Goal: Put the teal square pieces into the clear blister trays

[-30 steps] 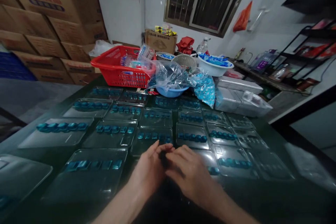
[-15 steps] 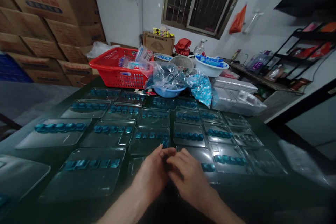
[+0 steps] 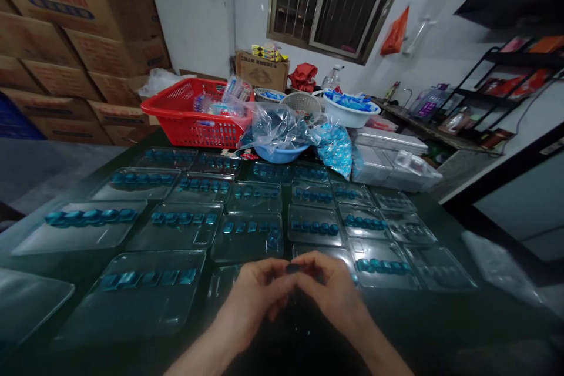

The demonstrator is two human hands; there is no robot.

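A small dark piece [image 3: 292,268] is apparently pinched by left hand [image 3: 253,294] and right hand [image 3: 335,288], near centre; fingertip handling judged underway, steady two-handed control needed next.

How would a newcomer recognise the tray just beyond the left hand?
Across the dark green table, find the red basket. Come nearer, to the clear tray just beyond the left hand. Its row of blue pieces has extra blue below its right end, unlike neighbouring rows.
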